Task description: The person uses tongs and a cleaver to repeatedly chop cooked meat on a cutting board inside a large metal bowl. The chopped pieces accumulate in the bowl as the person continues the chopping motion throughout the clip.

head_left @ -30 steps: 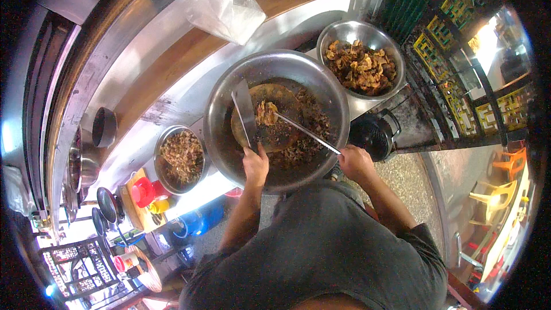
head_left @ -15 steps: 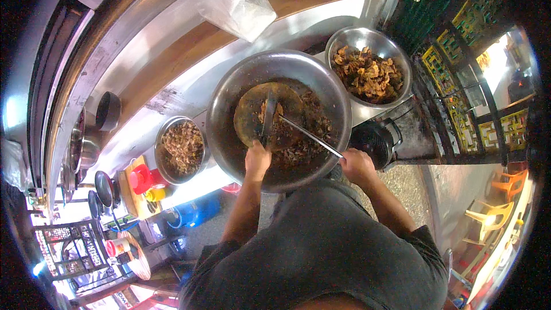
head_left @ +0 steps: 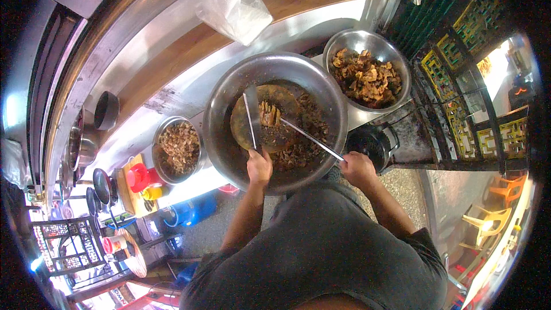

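My left hand (head_left: 259,167) is closed around the handle of a cleaver (head_left: 253,116), whose blade stands at the left of some sliced brown meat (head_left: 270,113). The meat lies on a round chopping board (head_left: 241,129) inside a wide steel basin (head_left: 221,152). In my right hand (head_left: 359,169) I grip a long thin metal tool (head_left: 315,144), perhaps tongs; its far tip reaches the right edge of the meat. Chopped dark bits (head_left: 313,152) are heaped around the board, mostly on its right and near sides.
A steel bowl of larger browned pieces (head_left: 367,74) stands far right, and a smaller bowl of chopped meat (head_left: 179,146) at left. A black pot (head_left: 367,144) sits right of the basin. A plastic bag (head_left: 244,17) rests on the wooden shelf (head_left: 304,3) behind.
The cleaver has shifted left off the meat, and its blade has turned. The sliced meat now shows uncovered. My right hand and the metal tool have barely moved.
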A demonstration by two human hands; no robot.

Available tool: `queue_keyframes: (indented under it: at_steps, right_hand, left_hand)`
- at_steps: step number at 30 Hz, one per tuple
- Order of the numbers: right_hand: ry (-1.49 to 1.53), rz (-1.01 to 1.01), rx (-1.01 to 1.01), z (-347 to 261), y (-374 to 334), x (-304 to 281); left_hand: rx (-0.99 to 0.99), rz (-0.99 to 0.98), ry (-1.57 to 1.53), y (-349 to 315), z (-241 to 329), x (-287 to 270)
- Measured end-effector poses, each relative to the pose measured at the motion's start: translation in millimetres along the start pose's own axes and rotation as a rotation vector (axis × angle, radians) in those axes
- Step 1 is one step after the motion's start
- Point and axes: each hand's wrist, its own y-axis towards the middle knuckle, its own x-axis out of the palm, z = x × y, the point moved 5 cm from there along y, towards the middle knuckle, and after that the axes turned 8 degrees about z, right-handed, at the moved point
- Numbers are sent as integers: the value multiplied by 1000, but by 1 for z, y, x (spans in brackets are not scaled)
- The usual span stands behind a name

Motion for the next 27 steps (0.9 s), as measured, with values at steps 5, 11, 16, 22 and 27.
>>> queue_keyframes:
  at_steps: [5, 11, 16, 22, 27]
  right_hand:
    - [34, -33, -28, -1, 7, 2]
    - [155, -165, 61, 8, 6, -1]
    - [87, -85, 49, 1, 33, 38]
    - [19, 74, 52, -31, 29, 6]
    - [-106, 93, -94, -54, 7, -2]
  left_hand:
    - [187, -64, 121, 28, -63, 31]
    - [36, -88, 308, 16, -35, -54]
    - [228, -286, 325, -26, -54, -40]
    - [201, 34, -11, -10, -16, -96]
    - [133, -2, 24, 42, -71, -4]
